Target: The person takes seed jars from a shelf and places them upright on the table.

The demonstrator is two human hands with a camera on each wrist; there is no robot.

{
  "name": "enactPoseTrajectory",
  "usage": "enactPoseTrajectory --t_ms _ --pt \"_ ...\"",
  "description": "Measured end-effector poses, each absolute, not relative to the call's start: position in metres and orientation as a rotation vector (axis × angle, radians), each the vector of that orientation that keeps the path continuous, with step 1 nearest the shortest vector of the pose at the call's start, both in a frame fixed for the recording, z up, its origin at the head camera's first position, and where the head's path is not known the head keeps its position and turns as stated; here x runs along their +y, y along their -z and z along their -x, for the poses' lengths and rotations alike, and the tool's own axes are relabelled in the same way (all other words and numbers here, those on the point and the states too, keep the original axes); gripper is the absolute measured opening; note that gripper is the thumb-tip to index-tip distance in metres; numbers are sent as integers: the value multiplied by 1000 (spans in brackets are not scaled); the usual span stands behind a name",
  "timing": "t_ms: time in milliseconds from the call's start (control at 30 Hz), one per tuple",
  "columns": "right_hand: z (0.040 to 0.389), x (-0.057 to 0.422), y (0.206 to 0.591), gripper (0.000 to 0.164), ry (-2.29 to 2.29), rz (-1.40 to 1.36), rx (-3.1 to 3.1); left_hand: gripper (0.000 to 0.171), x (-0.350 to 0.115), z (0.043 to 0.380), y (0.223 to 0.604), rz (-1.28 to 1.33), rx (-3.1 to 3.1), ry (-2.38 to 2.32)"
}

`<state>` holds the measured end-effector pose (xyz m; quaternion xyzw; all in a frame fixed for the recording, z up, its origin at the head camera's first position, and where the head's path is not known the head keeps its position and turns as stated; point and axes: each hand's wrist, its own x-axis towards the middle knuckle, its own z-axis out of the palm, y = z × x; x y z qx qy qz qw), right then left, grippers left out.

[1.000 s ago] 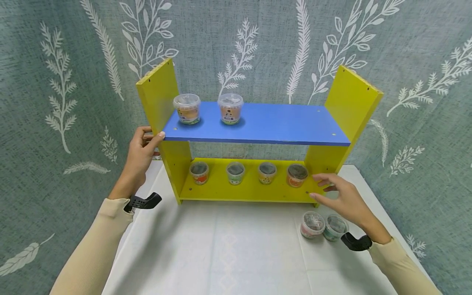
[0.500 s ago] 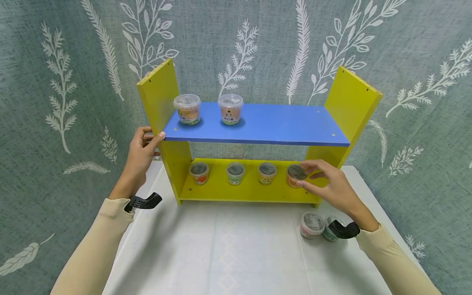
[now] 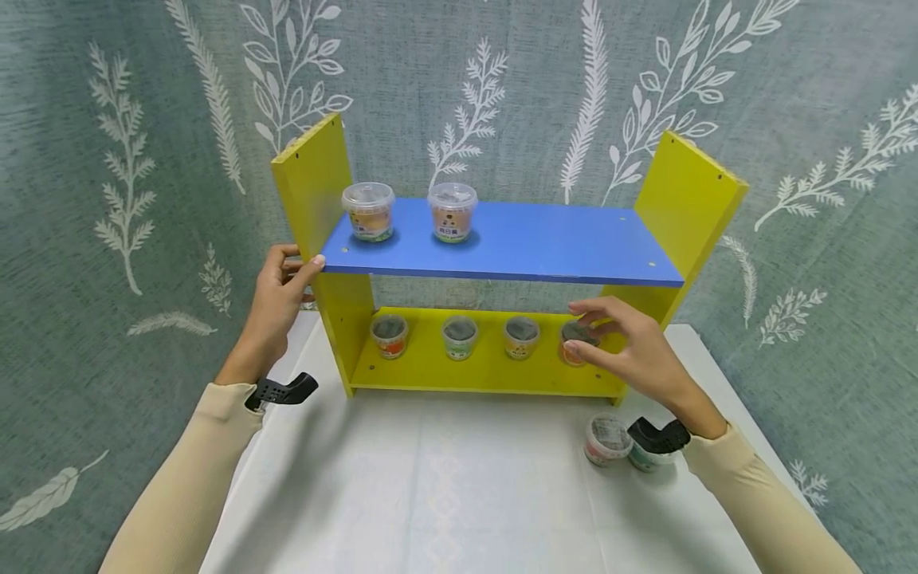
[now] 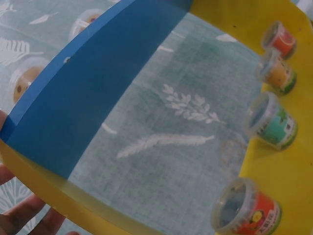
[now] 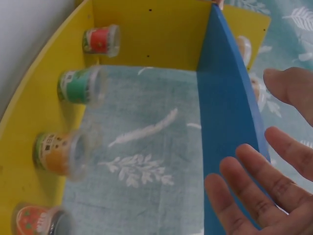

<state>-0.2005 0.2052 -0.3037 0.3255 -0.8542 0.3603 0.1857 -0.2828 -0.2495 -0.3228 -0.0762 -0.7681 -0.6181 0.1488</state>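
Observation:
My left hand (image 3: 276, 299) grips the left side panel of a yellow and blue shelf unit (image 3: 545, 239), thumb on the front edge of the blue board and fingers behind the panel. My right hand (image 3: 631, 351) is at the right end, fingers spread and holding nothing. In the head view it partly covers a lidded plastic cup with an orange label (image 3: 571, 356). Along the yellow lower board stand more cups, labelled red (image 3: 390, 338), green (image 3: 460, 340) and yellow (image 3: 521, 340). In the right wrist view the fingers (image 5: 254, 191) overlap the blue board (image 5: 227, 98).
Two clear-lidded cups, one at the left end (image 3: 369, 214) and another beside it (image 3: 453, 214), stand on the blue board. On the white tablecloth (image 3: 430, 494) are a pink-labelled cup (image 3: 606, 442) and a green one (image 3: 649, 459), partly behind the right wrist strap. Patterned curtain (image 3: 402, 96) hangs behind.
My right hand has moved left and slightly up from beside the shelf's right panel to in front of the orange-labelled cup. The left hand keeps its grip; the cups stand where they were.

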Motion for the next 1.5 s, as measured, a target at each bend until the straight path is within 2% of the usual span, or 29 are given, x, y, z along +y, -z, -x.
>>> enactPoseTrajectory --t_ms 867,1500 --pt "212 161 268 44 -1078 -1095 -2185 55 -249 283 322 207 -2240 1774" --pt "231 133 249 40 -1179 -1104 -2121 55 -249 283 322 204 -2237 1759"
